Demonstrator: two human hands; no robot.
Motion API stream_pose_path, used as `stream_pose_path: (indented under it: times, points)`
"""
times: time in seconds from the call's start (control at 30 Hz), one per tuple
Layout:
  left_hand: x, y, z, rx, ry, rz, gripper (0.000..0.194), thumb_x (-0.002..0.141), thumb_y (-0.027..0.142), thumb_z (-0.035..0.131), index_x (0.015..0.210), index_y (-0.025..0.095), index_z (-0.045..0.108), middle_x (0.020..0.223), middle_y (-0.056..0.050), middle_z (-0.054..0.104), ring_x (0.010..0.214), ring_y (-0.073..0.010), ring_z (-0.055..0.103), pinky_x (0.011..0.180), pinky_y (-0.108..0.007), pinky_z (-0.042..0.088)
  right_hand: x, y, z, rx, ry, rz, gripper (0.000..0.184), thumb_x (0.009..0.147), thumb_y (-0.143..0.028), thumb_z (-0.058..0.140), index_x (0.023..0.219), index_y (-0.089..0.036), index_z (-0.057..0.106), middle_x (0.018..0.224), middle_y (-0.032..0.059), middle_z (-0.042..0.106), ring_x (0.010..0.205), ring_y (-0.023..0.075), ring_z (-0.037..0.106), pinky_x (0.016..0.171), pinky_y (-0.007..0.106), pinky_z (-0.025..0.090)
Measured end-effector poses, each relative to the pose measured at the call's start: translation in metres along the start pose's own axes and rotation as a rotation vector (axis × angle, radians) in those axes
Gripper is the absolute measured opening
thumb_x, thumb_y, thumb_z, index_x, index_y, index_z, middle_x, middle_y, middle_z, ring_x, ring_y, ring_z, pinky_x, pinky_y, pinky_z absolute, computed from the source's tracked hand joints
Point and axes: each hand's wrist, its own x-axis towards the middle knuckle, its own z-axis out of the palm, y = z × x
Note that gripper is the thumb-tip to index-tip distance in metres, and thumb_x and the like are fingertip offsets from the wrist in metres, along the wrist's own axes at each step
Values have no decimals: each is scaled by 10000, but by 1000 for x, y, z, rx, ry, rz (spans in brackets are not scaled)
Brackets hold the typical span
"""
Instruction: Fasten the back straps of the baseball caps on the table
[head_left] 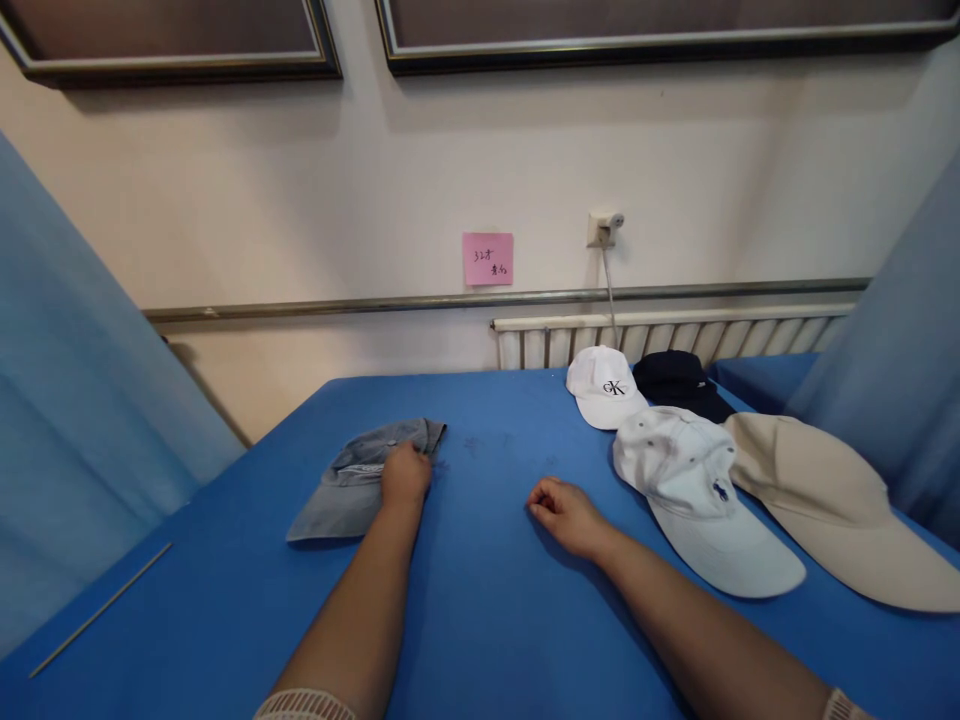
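A grey-blue baseball cap (337, 505) lies flattened on its side on the left of the blue table, its brim toward the lower left. My left hand (406, 472) is closed on the cap's right edge. Over the middle of the table, my right hand (570, 515) rests with its fingers curled together, and nothing shows in them. Nearest to that hand on the right is a pale cap (697, 490) with a small dark horse emblem. Behind it sits a white cap (604, 385) with black CK letters.
A black cap (675, 380) and a beige long-brimmed cap (832, 480) lie at the right. A thin stick (101, 610) lies near the left edge. Blue curtains (67, 400) hang on both sides. A radiator (675, 335) and a plugged socket (602, 230) are behind the table (480, 620).
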Motion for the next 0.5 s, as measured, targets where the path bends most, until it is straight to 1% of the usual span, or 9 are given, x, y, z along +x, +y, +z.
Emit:
stream_pose_path:
  times: [0.07,0.2,0.33,0.4,0.5]
  points:
    - [0,-2,-1,13,-12,21,179,853,130,464,939,84,614,958,-177,681,933,-296,643,817,-403,486,0,-1,-1,-4,0,-3,92,801,-145,538,780,-193,613,771,4,606,679,137,562,625,231,413]
    - [-2,-6,-3,38,-13,47,228,859,173,467,1013,94,616,986,-173,677,935,-303,643,804,-399,484,1,-2,-2,-5,-4,-5,97,802,-136,539,785,-190,618,778,8,607,688,137,564,627,228,413]
    - [-2,-7,-6,58,-1,53,288,837,253,539,1066,91,600,1012,-201,676,949,-331,647,817,-418,483,1,-3,-3,-15,-3,-8,99,801,-133,544,783,-190,623,770,7,614,685,136,564,624,225,413]
    - [-2,-8,-7,64,-7,64,270,827,257,559,1037,98,618,976,-192,687,932,-341,655,810,-428,485,1,-4,-4,-18,-2,-5,99,802,-137,547,795,-194,628,779,7,622,689,136,570,625,224,417]
    - [-3,-10,-10,64,-16,89,190,842,183,498,906,112,662,889,-160,697,887,-332,664,800,-436,485,0,-4,-4,-27,0,-6,97,802,-147,549,796,-198,632,789,10,633,699,140,580,628,231,421]
